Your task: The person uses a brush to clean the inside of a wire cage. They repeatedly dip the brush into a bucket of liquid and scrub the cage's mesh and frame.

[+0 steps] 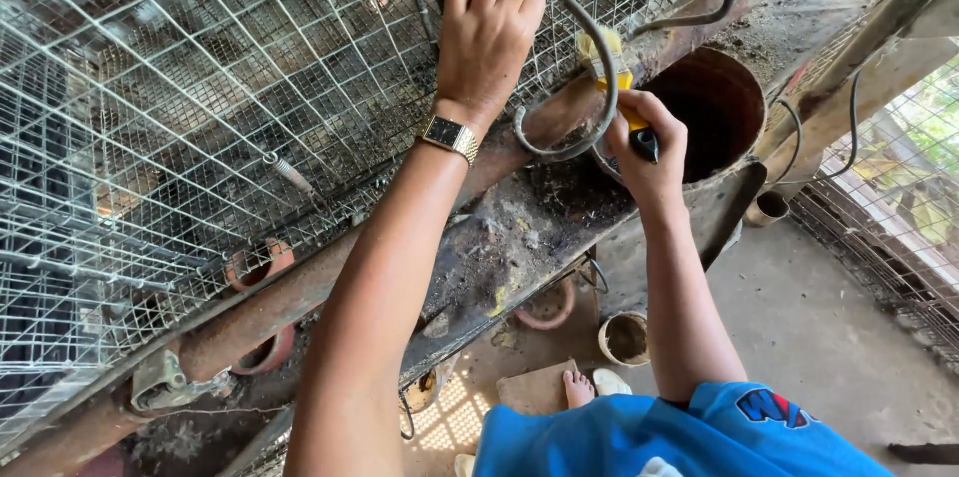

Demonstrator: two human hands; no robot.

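My left hand point(486, 32), with a gold watch point(450, 136) on the wrist, grips the wire mesh of a cage point(200, 87) where a grey hose point(589, 47) loops past. My right hand point(649, 152) is shut on a brush with a yellow and black handle point(627, 102). Its pale bristles touch the hose, beside a rusty round clay bowl point(714, 112) set in the shelf.
A dirty, rusty shelf point(519, 237) runs below the cage. Clay pots point(262, 267) sit under it, and a small tin point(624, 337) stands on the concrete floor. More wire fencing point(899, 217) is at the right. My bare foot point(577, 389) shows below.
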